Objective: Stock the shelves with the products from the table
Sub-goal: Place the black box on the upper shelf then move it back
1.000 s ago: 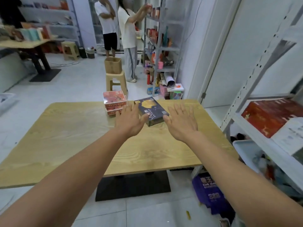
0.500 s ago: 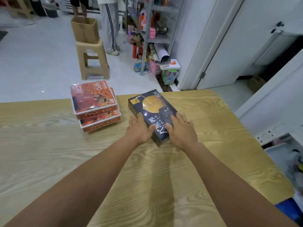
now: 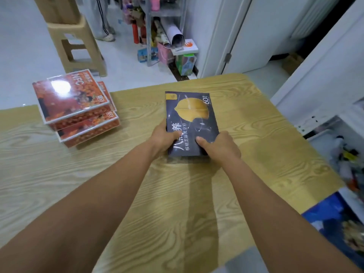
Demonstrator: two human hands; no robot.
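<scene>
Dark box [image 3: 192, 123]: it is held at its near end between both hands, and its long axis is pointed away from the person, toward the far edge of the bench [image 3: 266, 154].
Contact with the bench: it cannot be told if the box is resting on the wood or is lifted a little; a shadow is seen under the near edge.
Left hand [image 3: 164, 137]: it is closed on the left near edge, with the thumb laid on the top face.
Right hand [image 3: 220, 145]: it is closed on the right near corner, with the thumb laid on the top face as well.
Nearer hand: neither one, since the box is gripped by both at about the same reach.
Shelf [image 3: 334, 134]: it is seen at the right side of the bench, so the box is judged to need a carry to the right.
Red boxes [image 3: 75, 107]: they are stacked at the left of the bench, well apart from the hands, and are not yet taken.
Risk: with the grip only at the near end, the far end may be tipped down during the lift.
</scene>
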